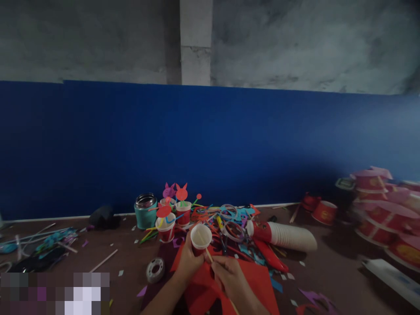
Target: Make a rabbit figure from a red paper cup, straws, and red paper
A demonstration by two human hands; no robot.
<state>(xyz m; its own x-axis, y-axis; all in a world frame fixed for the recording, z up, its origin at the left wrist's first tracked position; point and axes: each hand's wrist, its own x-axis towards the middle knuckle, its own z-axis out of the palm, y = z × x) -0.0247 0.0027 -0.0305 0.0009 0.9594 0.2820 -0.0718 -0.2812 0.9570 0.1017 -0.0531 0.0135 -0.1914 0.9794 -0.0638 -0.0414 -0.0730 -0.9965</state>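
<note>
My left hand [190, 262] is wrapped round a paper cup [201, 237], white inside, its open mouth tilted toward me. In my right hand [229, 276] a thin pale stick [208, 255] is pinched, its upper end at the cup's side near the rim. Whether the stick pierces or only touches the cup, I cannot tell. Under both hands lie sheets of red paper [259, 280]. Just beyond the cup stand red-and-white paper cups [166, 232] decorated with straws and paper cut-outs, one a red eared head [181, 193].
A tape roll [155, 270] and a teal container [146, 212] are on the left. Stacked paper cups [288, 236] lie on their side at right, near a pile of red cups [380, 218]. Straws and paper scraps litter the table. A blue panel [210, 140] stands behind.
</note>
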